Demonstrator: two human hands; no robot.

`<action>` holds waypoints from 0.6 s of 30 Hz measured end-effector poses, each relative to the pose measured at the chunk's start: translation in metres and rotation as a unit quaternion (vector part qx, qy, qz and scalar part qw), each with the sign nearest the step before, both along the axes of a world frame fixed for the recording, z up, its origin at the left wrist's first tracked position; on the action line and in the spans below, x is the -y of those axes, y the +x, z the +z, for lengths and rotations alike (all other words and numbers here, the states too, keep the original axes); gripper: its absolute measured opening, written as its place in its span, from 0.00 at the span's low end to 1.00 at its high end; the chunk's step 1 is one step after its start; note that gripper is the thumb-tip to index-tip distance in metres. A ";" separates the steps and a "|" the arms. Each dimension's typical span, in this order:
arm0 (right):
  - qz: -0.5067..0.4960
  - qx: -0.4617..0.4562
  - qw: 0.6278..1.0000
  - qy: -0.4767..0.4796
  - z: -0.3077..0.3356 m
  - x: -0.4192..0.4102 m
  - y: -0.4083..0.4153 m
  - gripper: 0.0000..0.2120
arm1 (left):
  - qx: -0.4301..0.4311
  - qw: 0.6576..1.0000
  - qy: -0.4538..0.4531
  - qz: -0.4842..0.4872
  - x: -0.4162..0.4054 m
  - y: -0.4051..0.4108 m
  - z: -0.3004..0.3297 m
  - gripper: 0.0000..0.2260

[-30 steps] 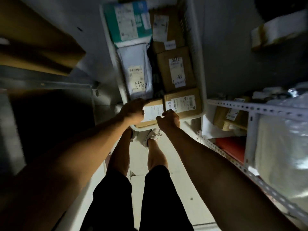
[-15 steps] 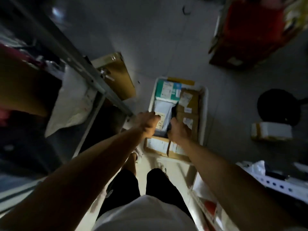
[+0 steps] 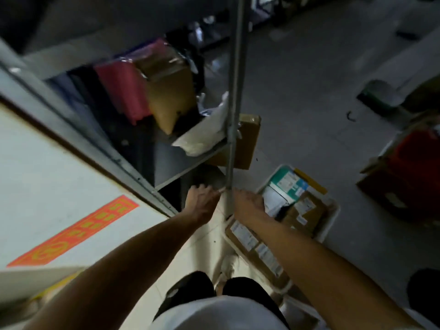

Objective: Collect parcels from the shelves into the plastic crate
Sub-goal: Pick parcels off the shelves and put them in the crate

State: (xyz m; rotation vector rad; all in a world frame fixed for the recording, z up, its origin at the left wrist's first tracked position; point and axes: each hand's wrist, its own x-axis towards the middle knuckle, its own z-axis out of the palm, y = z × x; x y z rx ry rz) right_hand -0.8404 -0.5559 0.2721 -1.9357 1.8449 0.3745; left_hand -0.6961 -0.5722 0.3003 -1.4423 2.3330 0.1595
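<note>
A white plastic crate stands on the floor at the right. It holds a teal parcel, a pale bag and several brown boxes. To its left is a metal shelf with an upright post. On that shelf lie a pink parcel, a brown padded envelope and a white bag. My left hand hangs left of the post with relaxed fingers and holds nothing. My right hand is just right of the post, above the crate's near-left edge, also holding nothing.
A brown box sits behind the post. A pale surface with an orange label fills the left. A red bin in cardboard stands at far right, with a dark round object at bottom right. Grey floor lies beyond the crate.
The view has swung left from the crate to the shelf. Both hands have lifted away from the parcels in the crate and now hang on either side of the shelf post.
</note>
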 end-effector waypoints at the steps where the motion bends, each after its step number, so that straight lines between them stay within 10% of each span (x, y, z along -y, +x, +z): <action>1: 0.020 -0.009 1.000 0.000 0.002 -0.003 0.016 0.19 | 0.003 1.000 -0.001 0.024 -0.009 0.014 0.003 0.14; 11: 0.287 -0.042 0.957 -0.027 0.041 -0.071 0.211 0.20 | 0.029 0.968 -0.023 0.246 -0.158 0.212 0.044 0.18; 18: 0.477 0.018 0.874 -0.092 0.074 -0.132 0.389 0.22 | 0.094 0.888 -0.054 0.446 -0.276 0.350 0.095 0.18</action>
